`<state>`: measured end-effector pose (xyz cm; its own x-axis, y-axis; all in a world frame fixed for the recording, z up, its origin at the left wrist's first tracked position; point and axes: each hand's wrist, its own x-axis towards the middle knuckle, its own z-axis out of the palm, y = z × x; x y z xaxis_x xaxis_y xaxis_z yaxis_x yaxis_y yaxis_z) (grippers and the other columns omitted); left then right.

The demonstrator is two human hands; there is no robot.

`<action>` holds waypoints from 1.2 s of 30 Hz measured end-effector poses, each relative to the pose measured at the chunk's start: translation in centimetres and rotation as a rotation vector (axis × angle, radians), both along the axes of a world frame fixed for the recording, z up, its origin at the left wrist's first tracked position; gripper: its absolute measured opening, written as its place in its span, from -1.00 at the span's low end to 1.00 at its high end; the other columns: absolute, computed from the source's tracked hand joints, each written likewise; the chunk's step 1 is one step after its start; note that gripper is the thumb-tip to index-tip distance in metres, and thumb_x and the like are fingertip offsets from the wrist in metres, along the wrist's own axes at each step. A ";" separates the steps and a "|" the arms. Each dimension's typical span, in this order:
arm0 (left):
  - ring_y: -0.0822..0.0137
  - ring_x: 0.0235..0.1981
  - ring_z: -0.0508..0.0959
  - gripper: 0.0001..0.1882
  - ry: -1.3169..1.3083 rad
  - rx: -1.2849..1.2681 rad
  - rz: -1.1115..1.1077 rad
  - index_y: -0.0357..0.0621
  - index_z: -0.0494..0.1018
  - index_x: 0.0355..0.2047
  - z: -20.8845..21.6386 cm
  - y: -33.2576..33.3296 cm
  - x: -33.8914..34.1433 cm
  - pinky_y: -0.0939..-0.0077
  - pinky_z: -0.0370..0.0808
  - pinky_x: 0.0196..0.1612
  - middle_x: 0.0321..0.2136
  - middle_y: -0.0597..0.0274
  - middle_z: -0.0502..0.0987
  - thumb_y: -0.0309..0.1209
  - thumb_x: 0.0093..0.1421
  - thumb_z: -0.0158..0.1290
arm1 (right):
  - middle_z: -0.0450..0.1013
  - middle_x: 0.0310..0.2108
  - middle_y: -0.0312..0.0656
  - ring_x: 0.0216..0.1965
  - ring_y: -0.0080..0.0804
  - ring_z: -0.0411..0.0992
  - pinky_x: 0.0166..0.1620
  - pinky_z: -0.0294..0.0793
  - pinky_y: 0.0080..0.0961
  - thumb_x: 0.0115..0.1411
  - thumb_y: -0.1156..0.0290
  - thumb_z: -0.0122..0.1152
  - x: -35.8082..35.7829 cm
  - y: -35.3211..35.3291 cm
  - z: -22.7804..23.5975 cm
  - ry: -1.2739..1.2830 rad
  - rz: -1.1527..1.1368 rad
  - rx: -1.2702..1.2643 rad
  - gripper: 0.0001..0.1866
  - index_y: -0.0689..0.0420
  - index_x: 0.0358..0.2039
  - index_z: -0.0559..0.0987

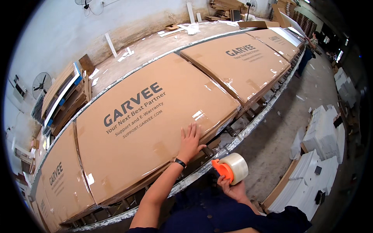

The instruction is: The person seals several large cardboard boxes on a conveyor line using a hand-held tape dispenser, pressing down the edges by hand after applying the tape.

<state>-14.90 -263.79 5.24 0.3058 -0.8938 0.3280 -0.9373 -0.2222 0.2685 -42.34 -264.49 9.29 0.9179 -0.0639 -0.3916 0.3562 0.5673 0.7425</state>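
Observation:
My left hand point(190, 142) lies flat with its fingers stretched out on the near edge of a large brown cardboard box point(132, 155). The box carries dark printing on top and strips of clear tape along its edges. In my right hand point(234, 189) is an orange tape dispenser point(223, 170) with a wide roll of clear tape point(239, 166) on it, held apart from the box, over the near rail of the roller conveyor point(237, 138). The fingers wrap round the dispenser's lower part.
More boxes line the conveyor: one at the right point(237, 62), one at the left point(64, 178). White sheets point(324, 132) are stacked on the floor at the right. Leaning boards point(68, 101) and a fan point(41, 83) stand by the left wall. A person point(307, 58) stands at the far right.

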 end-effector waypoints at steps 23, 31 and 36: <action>0.11 0.20 0.25 -0.16 -0.008 -0.066 0.311 -0.29 0.22 0.14 -2.2 -0.9 -3.0 0.22 0.16 0.24 0.17 0.01 0.25 -0.21 -0.13 0.27 | 0.49 -0.14 0.06 -0.09 -0.06 0.45 -0.02 0.40 -0.30 -0.09 -0.30 0.04 26.9 -21.5 9.3 0.460 1.785 -3.154 -0.26 0.10 -0.15 0.59; 0.10 0.18 0.27 -0.17 0.049 -0.095 0.311 -0.29 0.24 0.12 -2.1 -0.3 -2.7 0.23 0.16 0.24 0.15 0.02 0.27 -0.22 -0.15 0.28 | 0.50 -0.18 0.06 -0.14 -0.04 0.47 -0.06 0.43 -0.30 -0.11 -0.23 0.03 21.2 -19.4 7.5 0.430 1.323 -3.327 -0.29 0.08 -0.12 0.58; 0.07 0.19 0.25 -0.17 -0.006 -0.105 0.291 -0.28 0.24 0.12 -1.7 -0.6 -2.7 0.23 0.15 0.24 0.15 0.02 0.27 -0.26 -0.16 0.29 | 0.49 -0.15 0.04 -0.12 -0.06 0.47 -0.05 0.43 -0.29 -0.10 -0.19 0.10 24.0 -19.6 8.7 0.595 1.619 -3.193 -0.29 0.04 -0.03 0.52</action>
